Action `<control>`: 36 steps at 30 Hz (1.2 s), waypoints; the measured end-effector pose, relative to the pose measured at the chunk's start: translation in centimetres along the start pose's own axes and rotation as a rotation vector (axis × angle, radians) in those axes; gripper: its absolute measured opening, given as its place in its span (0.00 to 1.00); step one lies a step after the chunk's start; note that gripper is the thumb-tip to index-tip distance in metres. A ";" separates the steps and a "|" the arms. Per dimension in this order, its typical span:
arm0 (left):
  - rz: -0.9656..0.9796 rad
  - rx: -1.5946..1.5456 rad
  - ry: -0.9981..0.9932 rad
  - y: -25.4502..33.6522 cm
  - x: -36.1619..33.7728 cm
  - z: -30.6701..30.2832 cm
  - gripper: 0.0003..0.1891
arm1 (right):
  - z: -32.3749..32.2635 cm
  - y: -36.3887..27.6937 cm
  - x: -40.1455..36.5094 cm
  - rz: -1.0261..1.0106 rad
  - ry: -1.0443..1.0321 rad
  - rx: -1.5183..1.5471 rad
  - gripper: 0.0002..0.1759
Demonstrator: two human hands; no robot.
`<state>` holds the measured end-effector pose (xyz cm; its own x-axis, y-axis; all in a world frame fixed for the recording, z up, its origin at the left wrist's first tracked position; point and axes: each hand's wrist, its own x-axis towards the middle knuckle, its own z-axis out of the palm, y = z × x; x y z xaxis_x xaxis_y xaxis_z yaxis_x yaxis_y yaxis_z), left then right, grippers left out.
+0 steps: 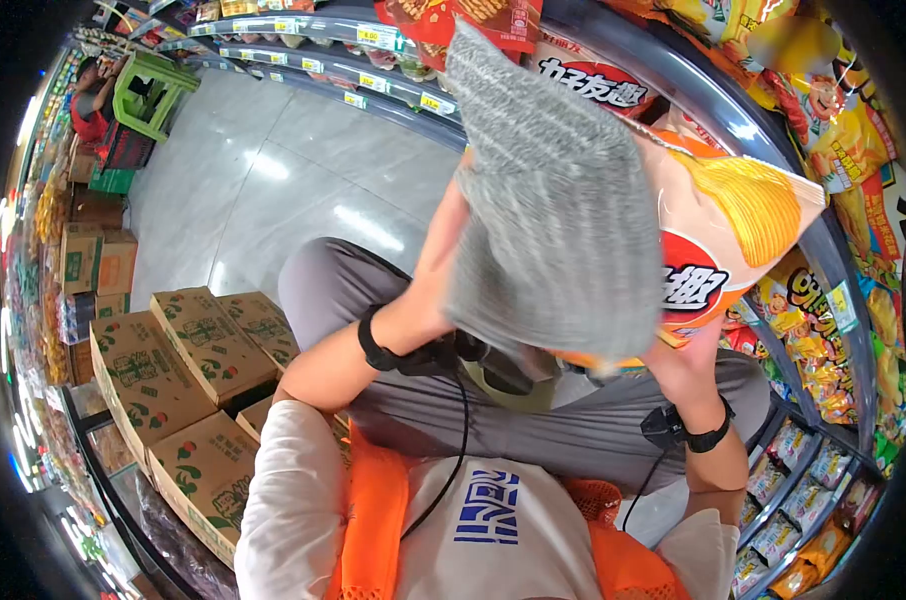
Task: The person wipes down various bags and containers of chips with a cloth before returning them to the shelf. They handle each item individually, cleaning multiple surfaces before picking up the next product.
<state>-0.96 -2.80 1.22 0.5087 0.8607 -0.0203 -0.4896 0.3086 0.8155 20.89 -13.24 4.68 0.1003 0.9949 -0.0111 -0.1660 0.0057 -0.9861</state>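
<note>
A grey knitted cloth [563, 200], blurred by motion, is spread across the front of a pink and orange chip bag [738, 225]. My left hand [443, 250] is at the cloth's left edge; its fingers are hidden behind the cloth. Below the bag's lower right part, my right hand [683, 360] grips the bag from underneath, with its fingers partly covered. Both the bag and the cloth are above my crossed legs, close to the shelf. Another pink bag with a red label [598, 85] stands on the shelf behind them.
Cardboard boxes [153, 370] are stacked at my left. Shelves with yellow snack bags [843, 150] curve along the right, and packaged goods fill racks [783, 500] at the lower right. A person [88, 100] is beside a green stool [148, 95] at the far left.
</note>
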 end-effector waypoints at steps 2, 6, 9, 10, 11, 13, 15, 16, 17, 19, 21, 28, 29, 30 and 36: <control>-0.123 -0.160 -0.033 -0.2 0.2 -1.2 0.34 | -0.1 -0.1 0.0 0.109 -0.009 0.034 0.43; -0.272 -0.284 -0.197 -0.4 -0.4 -1.8 0.33 | -1.1 0.8 -0.8 0.233 0.049 0.203 0.43; -0.282 -0.204 -0.369 0.2 -1.0 -2.0 0.33 | -2.0 0.3 -1.3 0.259 0.073 0.212 0.44; -0.269 -0.165 -0.435 0.5 -1.1 -2.3 0.33 | -2.1 0.5 -1.4 0.221 0.084 0.261 0.44; -0.230 -0.109 -0.483 0.7 -1.1 -2.8 0.33 | -2.2 0.6 -1.3 0.183 0.091 0.310 0.43; -0.142 0.024 -0.545 0.9 -0.5 -2.7 0.33 | -2.4 -0.2 -1.2 0.205 0.145 0.346 0.46; -0.081 0.220 -0.511 2.1 -0.1 -1.4 0.32 | -3.2 -0.6 -1.1 0.200 0.169 0.397 0.48; -0.129 0.350 -0.441 3.0 0.2 0.2 0.33 | -3.7 -0.4 -1.3 0.199 0.200 0.409 0.50; -0.057 0.411 -0.413 2.7 0.3 0.5 0.32 | -3.8 -0.5 -1.6 0.190 0.229 0.340 0.50; 0.091 0.533 -0.353 2.0 0.3 0.7 0.31 | -3.9 -1.0 -1.7 0.169 0.284 0.198 0.50; 0.137 0.643 -0.322 1.6 0.5 -0.1 0.39 | -4.0 -1.8 -1.5 0.163 0.207 0.123 0.49; 0.015 -0.241 -0.443 3.1 0.6 0.3 0.32 | -2.9 -2.7 -0.2 0.223 0.116 -0.054 0.44; -0.036 -0.155 -0.313 2.7 0.1 0.5 0.31 | -2.7 -2.2 -0.4 0.210 0.084 -0.059 0.44; -0.086 -0.065 -0.182 2.3 -0.2 0.6 0.29 | -2.2 -2.3 -0.4 0.208 0.052 -0.057 0.44; -0.224 -0.332 0.202 2.3 0.7 0.6 0.23 | -1.2 -2.6 -0.1 0.265 -0.046 0.055 0.44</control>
<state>-1.28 -1.76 3.45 0.4960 0.8094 -0.3144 -0.6008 0.5813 0.5488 22.52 -13.46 7.01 0.0022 0.9659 -0.2589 -0.2335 -0.2513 -0.9393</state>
